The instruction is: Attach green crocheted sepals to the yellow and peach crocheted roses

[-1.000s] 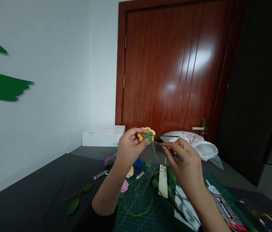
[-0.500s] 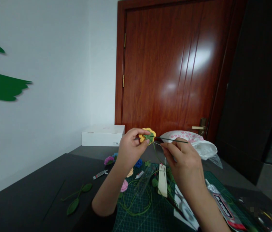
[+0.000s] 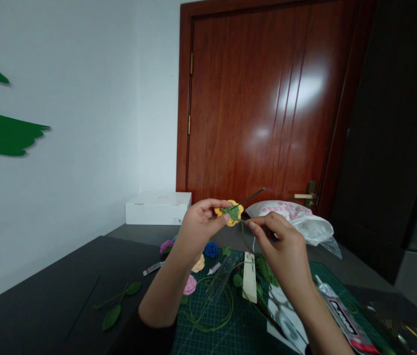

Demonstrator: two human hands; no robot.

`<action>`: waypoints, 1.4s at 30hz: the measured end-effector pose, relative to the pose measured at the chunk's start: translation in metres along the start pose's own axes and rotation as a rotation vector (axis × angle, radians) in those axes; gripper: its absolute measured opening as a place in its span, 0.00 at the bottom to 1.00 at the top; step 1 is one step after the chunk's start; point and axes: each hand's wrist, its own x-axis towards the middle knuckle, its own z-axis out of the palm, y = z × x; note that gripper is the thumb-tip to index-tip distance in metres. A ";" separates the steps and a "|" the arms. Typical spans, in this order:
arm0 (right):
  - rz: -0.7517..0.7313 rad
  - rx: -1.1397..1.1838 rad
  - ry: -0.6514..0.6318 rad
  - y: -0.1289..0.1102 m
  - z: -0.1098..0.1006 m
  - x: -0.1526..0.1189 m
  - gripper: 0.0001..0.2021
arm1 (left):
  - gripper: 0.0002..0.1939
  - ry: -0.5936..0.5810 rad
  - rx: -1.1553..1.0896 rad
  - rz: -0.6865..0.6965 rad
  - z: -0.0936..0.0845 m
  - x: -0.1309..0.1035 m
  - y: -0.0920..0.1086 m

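My left hand (image 3: 203,222) pinches a yellow crocheted flower (image 3: 240,209) between thumb and fingers, its green backing (image 3: 232,212) facing me. From the backing a thin dark green stem (image 3: 253,195) slants up to the right. My right hand (image 3: 280,236) is just right of the flower, thumb and forefinger closed on a thin needle (image 3: 244,221) whose tip end meets the flower's lower right edge. A strand of green yarn (image 3: 246,239) hangs below the flower toward the mat. Fingers hide part of the petals and most of the needle.
On a green cutting mat (image 3: 208,340) lie a blue crocheted rose (image 3: 211,249), a pink one (image 3: 189,284), coiled green yarn (image 3: 208,329), a cream tag (image 3: 249,281) and a large glue tube (image 3: 345,315). A leaf sprig (image 3: 112,315) lies left; a white box (image 3: 158,209) stands behind.
The flower has shifted slightly right and down, and its stem now points up to the right instead of lying nearly level across my right hand. My right fingers have moved closer to the flower.
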 end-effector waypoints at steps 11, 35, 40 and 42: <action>0.106 0.061 -0.008 0.000 0.002 -0.002 0.09 | 0.12 0.029 -0.026 0.017 0.002 -0.001 0.004; 0.647 1.000 -0.002 0.005 0.032 -0.007 0.15 | 0.14 0.069 -0.269 -0.170 0.009 -0.006 0.017; 0.651 1.010 0.035 0.003 0.035 -0.008 0.14 | 0.14 0.084 -0.271 -0.178 0.010 -0.008 0.016; 0.644 0.999 0.035 0.002 0.036 -0.008 0.14 | 0.14 0.074 -0.264 -0.181 0.010 -0.008 0.017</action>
